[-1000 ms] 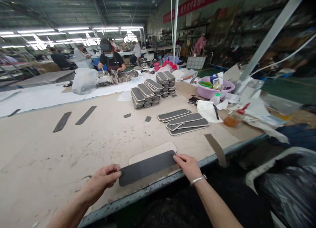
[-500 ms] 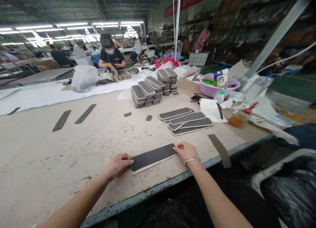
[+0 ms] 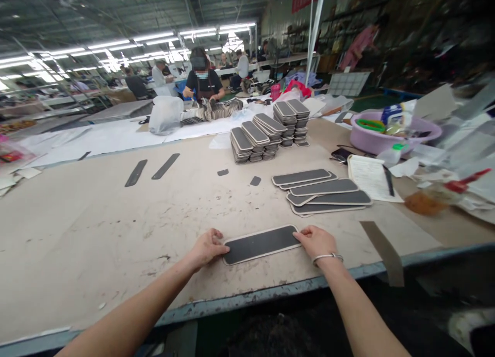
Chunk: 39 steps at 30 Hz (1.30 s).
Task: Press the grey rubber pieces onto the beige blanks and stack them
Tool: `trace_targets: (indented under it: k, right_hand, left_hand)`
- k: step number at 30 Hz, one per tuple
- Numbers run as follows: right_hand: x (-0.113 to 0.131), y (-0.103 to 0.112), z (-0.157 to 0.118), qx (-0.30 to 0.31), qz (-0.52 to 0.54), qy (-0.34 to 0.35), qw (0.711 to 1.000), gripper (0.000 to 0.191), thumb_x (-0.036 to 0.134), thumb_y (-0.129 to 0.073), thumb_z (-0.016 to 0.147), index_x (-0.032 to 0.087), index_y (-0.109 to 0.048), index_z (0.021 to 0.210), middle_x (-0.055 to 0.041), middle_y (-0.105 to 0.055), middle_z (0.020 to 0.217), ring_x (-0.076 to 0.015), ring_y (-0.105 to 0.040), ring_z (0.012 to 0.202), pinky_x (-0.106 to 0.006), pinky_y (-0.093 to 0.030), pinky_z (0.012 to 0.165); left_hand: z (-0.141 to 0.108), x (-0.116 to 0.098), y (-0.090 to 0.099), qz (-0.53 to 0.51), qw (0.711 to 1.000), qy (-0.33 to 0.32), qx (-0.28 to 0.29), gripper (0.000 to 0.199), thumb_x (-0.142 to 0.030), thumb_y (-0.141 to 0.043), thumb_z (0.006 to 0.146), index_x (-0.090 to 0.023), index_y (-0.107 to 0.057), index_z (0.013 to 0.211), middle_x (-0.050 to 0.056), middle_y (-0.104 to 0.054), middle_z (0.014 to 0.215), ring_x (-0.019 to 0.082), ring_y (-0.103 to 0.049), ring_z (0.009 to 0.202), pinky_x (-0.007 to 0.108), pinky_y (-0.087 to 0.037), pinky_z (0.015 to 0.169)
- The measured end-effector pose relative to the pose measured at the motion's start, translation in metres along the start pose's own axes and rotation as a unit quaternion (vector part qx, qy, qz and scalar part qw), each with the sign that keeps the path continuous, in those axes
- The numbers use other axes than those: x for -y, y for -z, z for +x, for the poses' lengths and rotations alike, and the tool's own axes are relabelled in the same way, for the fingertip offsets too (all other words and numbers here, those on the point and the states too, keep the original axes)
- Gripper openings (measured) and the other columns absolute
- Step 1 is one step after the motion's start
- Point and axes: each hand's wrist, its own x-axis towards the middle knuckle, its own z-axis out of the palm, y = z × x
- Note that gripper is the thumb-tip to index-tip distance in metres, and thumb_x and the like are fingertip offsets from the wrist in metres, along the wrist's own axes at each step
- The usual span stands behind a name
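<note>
A long dark-grey panel (image 3: 261, 246) with rounded corners and a cream border lies before me near the table's front edge. My left hand (image 3: 209, 248) is at its left end, thumb on the dark surface and fingers curled beside the corner. At the right end, my right hand (image 3: 316, 241) pinches the edge between thumb and fingers; a bracelet circles that wrist. Beyond it, several similar panels (image 3: 324, 187) lie loosely overlapped. Neat stacks of panels (image 3: 255, 132) stand farther back.
Two dark strips (image 3: 165, 166) lie at the left, and small dark scraps (image 3: 255, 181) in the middle. A brown strip (image 3: 382, 251) hangs over the front edge. On the right are a notebook (image 3: 369, 174), a red-tipped bottle (image 3: 433, 197) and a purple basin (image 3: 361, 135). A co-worker (image 3: 203, 81) sits across.
My view has turned left, so the scene sits farther right. The panel stays between both hands and lies a little more level in view. My left fingers have spread slightly from the thumb.
</note>
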Motion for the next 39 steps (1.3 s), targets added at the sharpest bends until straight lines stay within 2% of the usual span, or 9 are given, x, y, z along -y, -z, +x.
trace_targets:
  k: [4,11,16,30,39]
  right_hand:
    - [-0.003,-0.001,0.003,0.005,-0.008,-0.001,1.0,0.027,0.047,-0.058,0.073,0.021,-0.065,0.073,-0.0033,-0.069,0.075,-0.0185,-0.063,0.074,-0.027,-0.041,0.065]
    - [-0.005,-0.002,0.005,0.009,-0.02,-0.013,1.0,0.03,0.052,-0.056,0.071,0.023,-0.065,0.073,-0.0026,-0.069,0.076,-0.0198,-0.063,0.074,-0.029,-0.042,0.066]
    - [-0.004,-0.001,0.004,0.018,-0.024,-0.007,1.0,0.03,0.052,-0.056,0.072,0.023,-0.065,0.073,-0.0017,-0.069,0.077,-0.0184,-0.063,0.075,-0.028,-0.042,0.066]
    - [-0.003,-0.003,0.0,-0.006,-0.006,0.003,1.0,0.025,0.046,-0.057,0.075,0.022,-0.066,0.073,-0.0014,-0.069,0.075,-0.0152,-0.062,0.071,-0.025,-0.041,0.063]
    - [-0.004,-0.006,0.001,-0.007,0.007,-0.002,1.0,0.022,0.043,-0.058,0.074,0.023,-0.065,0.072,-0.0001,-0.069,0.072,-0.0153,-0.062,0.071,-0.025,-0.041,0.063]
  left_hand:
    - [-0.001,0.001,-0.001,0.053,0.998,-0.007,-0.012,0.034,-0.021,-0.061,0.069,-0.019,-0.039,0.094,-0.012,-0.047,0.049,0.007,-0.038,0.036,0.019,-0.027,0.04]
    - [-0.001,0.006,-0.005,0.123,0.989,-0.056,-0.058,0.026,-0.02,-0.06,0.072,-0.019,-0.044,0.093,-0.009,-0.052,0.052,0.01,-0.047,0.047,0.022,-0.029,0.049]
    - [-0.003,0.007,-0.007,0.16,0.98,-0.092,-0.068,0.028,-0.018,-0.058,0.072,-0.02,-0.044,0.095,-0.009,-0.052,0.053,0.012,-0.05,0.052,0.023,-0.031,0.054]
    - [-0.005,0.017,-0.012,0.231,0.957,-0.149,-0.096,0.02,-0.022,-0.052,0.081,-0.021,-0.04,0.097,-0.005,-0.058,0.062,0.015,-0.057,0.061,0.024,-0.035,0.059]
    - [-0.008,0.014,-0.016,0.254,0.949,-0.154,-0.104,0.016,-0.022,-0.049,0.083,-0.021,-0.039,0.096,-0.005,-0.057,0.062,0.015,-0.056,0.06,0.024,-0.035,0.06]
